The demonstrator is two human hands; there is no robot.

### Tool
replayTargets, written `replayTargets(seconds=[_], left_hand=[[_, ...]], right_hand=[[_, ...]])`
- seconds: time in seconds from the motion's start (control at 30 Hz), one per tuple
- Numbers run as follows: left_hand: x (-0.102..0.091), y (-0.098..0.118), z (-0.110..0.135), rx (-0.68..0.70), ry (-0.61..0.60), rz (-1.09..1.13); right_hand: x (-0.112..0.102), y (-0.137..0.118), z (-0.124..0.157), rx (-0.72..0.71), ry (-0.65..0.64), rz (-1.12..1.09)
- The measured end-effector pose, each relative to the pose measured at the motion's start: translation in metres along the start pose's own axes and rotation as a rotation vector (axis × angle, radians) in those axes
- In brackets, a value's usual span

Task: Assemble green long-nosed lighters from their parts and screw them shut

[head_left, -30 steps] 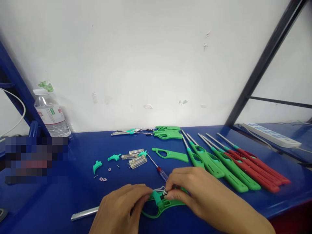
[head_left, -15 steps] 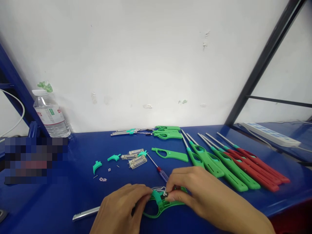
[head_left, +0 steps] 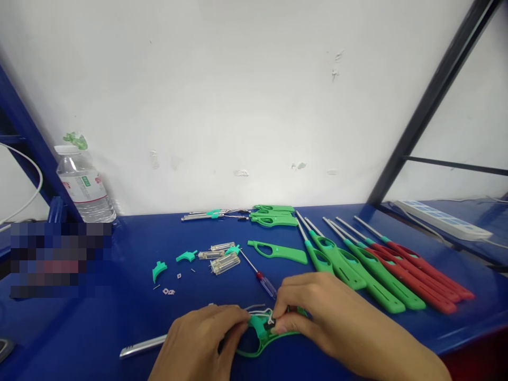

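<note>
An opened green gas lighter housing [head_left: 254, 353] lies at the front of the table, its long metal tube [head_left: 143, 346] sticking out to the left. My left hand [head_left: 202, 338] is closed around the front of this lighter, fingertips at the teal trigger [head_left: 259, 325]. With thumb and forefinger, my right hand [head_left: 304, 301] pinches a small black part [head_left: 270, 324] inside the housing, just right of the trigger. White wires [head_left: 268, 313] loop above that part. My right hand covers much of the handle.
Loose teal triggers [head_left: 159, 271], clear fuel tanks [head_left: 225, 264] and a screwdriver [head_left: 265, 284] lie beyond my hands. A green half-shell [head_left: 278, 252] is behind them. Green lighters [head_left: 373, 280] and red lighters [head_left: 420, 275] fill the right side. A water bottle [head_left: 85, 185] stands back left.
Both hands keep their grips on the lighter and the black part. The black part and my right fingertips have shifted slightly; the whole view has moved a little.
</note>
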State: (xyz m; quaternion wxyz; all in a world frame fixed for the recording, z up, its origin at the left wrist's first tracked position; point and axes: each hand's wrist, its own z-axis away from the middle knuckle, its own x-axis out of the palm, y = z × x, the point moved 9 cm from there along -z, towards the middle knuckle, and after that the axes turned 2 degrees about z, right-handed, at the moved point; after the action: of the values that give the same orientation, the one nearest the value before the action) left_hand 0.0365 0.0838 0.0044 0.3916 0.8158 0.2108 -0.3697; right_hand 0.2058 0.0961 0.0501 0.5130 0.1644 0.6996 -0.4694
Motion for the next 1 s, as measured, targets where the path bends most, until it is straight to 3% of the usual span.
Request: replayTargets(seconds=[0.37, 1.0], left_hand=[[0.012, -0.004, 0.000, -0.080, -0.149, 0.033], [0.012, -0.003, 0.000, -0.046, -0.191, 0.014]], right_hand=[[0.009, 0.005, 0.001, 0.093, -0.048, 0.094], [0.014, 0.014, 0.002, 0.145, -0.064, 0.077]])
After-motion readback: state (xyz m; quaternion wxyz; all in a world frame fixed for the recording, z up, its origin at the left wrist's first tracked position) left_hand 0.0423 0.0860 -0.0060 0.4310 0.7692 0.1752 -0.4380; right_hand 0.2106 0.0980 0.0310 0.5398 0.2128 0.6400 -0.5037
